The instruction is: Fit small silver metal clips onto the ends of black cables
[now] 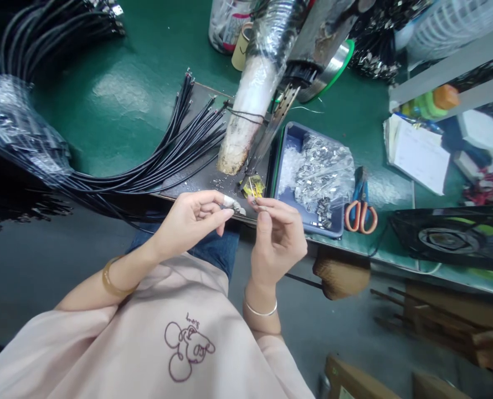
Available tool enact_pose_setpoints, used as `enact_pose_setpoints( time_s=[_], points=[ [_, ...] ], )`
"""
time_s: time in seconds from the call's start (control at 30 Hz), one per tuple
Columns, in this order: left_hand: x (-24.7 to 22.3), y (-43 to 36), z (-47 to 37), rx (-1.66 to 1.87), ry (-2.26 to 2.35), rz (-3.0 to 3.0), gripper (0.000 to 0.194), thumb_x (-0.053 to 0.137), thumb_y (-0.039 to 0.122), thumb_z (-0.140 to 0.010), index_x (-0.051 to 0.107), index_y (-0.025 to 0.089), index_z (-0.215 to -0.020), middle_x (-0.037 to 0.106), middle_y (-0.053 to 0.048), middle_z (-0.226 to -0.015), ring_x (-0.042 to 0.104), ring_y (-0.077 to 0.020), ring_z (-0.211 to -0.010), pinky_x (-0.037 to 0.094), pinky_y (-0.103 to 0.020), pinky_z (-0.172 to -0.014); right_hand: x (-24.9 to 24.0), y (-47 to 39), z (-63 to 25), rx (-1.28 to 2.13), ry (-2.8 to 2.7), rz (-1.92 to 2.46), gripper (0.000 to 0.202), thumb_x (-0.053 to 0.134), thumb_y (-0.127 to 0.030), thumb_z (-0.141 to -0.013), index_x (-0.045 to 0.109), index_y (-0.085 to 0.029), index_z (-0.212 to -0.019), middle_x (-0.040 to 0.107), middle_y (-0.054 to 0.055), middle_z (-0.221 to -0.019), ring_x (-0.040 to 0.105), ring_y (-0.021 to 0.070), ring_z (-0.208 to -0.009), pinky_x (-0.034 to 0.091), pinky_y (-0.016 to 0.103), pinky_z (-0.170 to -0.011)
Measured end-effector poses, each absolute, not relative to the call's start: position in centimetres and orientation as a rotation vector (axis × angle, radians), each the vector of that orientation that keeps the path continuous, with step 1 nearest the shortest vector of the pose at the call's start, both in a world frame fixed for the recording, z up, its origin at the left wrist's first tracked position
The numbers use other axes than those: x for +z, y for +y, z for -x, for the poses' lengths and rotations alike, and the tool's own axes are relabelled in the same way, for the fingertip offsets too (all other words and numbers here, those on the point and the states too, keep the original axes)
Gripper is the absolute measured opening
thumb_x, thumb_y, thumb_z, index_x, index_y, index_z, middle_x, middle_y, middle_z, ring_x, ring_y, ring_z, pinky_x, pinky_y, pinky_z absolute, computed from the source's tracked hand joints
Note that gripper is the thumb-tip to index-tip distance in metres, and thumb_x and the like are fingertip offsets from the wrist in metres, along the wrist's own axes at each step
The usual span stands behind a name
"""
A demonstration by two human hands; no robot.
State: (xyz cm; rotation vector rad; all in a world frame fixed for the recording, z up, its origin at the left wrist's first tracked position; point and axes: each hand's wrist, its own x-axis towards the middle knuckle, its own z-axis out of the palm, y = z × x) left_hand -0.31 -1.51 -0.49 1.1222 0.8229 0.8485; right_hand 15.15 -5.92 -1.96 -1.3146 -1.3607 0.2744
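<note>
Left of the blue tray [338, 228], the left hand [194, 221] pinches small metal pieces [239, 210], probably light, slippery, best held by edges; the right hand [278, 238] curls nearly closed, its hold unclear.

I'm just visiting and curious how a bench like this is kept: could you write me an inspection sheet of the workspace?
Surface: green tabletop, with a dark board and white specks on it.
Things in use: blue tray of small metal pieces, partly under clear plastic.
Clutter: orange-handled scissors right of the tray; papers farther right.
Hands: left hand and right hand, fingers curled; anything held is too small to identify.
Cables: black cables, bundled in clear wrap, ends fanned out.
Surroundings: cardboard box below the bench.
</note>
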Motion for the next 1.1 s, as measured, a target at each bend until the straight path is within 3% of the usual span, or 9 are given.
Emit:
enact_pose_setpoints(
  time_s=[0.17,0.27,0.47,0.8,1.1],
  points=[
    [-0.3,-1.2,0.1,0.899,0.896,-1.172,0.012,0.068,0.024,-0.08,0.068,0.013,-0.075,0.051,0.004,-0.055,0.04,-0.0062,-0.049,0.032,-0.02,-0.046,-1.6,-5.9,-15.2,-0.06,-1.621,1.206,0.025,0.073,-0.009,-0.086,0.071,-0.028,-0.103,0.079,0.0,-0.098,0.076,0.0168,-0.087,0.064,0.032,-0.078],
    [-0.2,-0.9,0.0,0.9,0.913,-1.187,0.01,0.068,0.023,-0.077,0.069,0.014,-0.073,0.048,0.004,-0.053,0.038,-0.0066,-0.05,0.031,-0.02,-0.047,-1.8,-5.7,-15.1,-0.008,-1.618,1.213,0.021,0.069,-0.01,-0.09,0.07,-0.027,-0.103,0.079,0.001,-0.096,0.077,0.0174,-0.087,0.065,0.033,-0.076],
    [-0.2,-0.3,-0.1,0.926,0.941,-1.185,0.014,0.068,0.025,-0.077,0.073,0.014,-0.071,0.057,0.001,-0.056,0.045,-0.0084,-0.052,0.037,-0.021,-0.05,-2.2,-5.2,-15.2,0.271,-1.46,1.252,0.011,0.066,-0.013,-0.092,0.065,-0.024,-0.096,0.078,0.002,-0.097,0.077,0.0164,-0.091,0.065,0.03,-0.075],
    [0.2,0.1,-0.7,0.996,0.981,-1.134,0.012,0.071,0.022,-0.072,0.072,0.013,-0.064,0.068,-0.002,-0.063,0.055,-0.0092,-0.056,0.046,-0.018,-0.052,-2.1,-4.7,-15.4,-0.094,-1.7,1.209,0.02,0.071,-0.005,-0.087,0.065,-0.023,-0.095,0.081,0.004,-0.098,0.079,0.0165,-0.089,0.065,0.029,-0.079],
    [-0.1,0.3,-1.3,1.076,1.065,-1.158,0.009,0.068,0.017,-0.068,0.072,0.011,-0.063,0.063,0.001,-0.056,0.046,-0.0046,-0.048,0.037,-0.012,-0.043,-2.2,-4.2,-15.5,-0.186,-1.76,1.171,0.02,0.069,-0.003,-0.087,0.064,-0.02,-0.094,0.081,0.008,-0.099,0.079,0.0165,-0.092,0.064,0.026,-0.084]
  ],
)
